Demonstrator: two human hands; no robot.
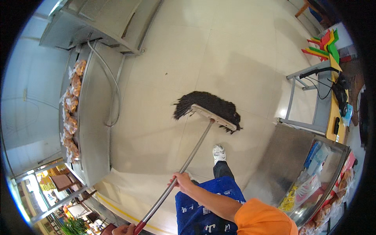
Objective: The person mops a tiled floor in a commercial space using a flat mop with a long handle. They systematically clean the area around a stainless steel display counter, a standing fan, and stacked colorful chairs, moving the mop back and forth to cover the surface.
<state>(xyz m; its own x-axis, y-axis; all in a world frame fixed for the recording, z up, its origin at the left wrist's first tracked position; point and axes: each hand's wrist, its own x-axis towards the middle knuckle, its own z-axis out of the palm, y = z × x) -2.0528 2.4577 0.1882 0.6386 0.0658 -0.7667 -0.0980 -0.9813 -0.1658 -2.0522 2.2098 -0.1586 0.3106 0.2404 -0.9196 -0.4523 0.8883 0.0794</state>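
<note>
Orange sleeve (264, 217) and blue apron (203, 207) nearest; right hand (181, 181) closed in a grip around the metal mop handle (192, 154) at mid-shaft, left hand (124, 229) closed on its red lower end at the frame edge. Dark mop head (207, 107) lies flat on the pale tiled floor (219, 51) well ahead of both grips, a white shoe (219, 152) just behind it. No wet or dry boundary readable, so progress cannot be judged; open floor ahead, steel bench (96, 129) left of the grips, steel cabinet (282, 160) right, leaving a lane between.
</note>
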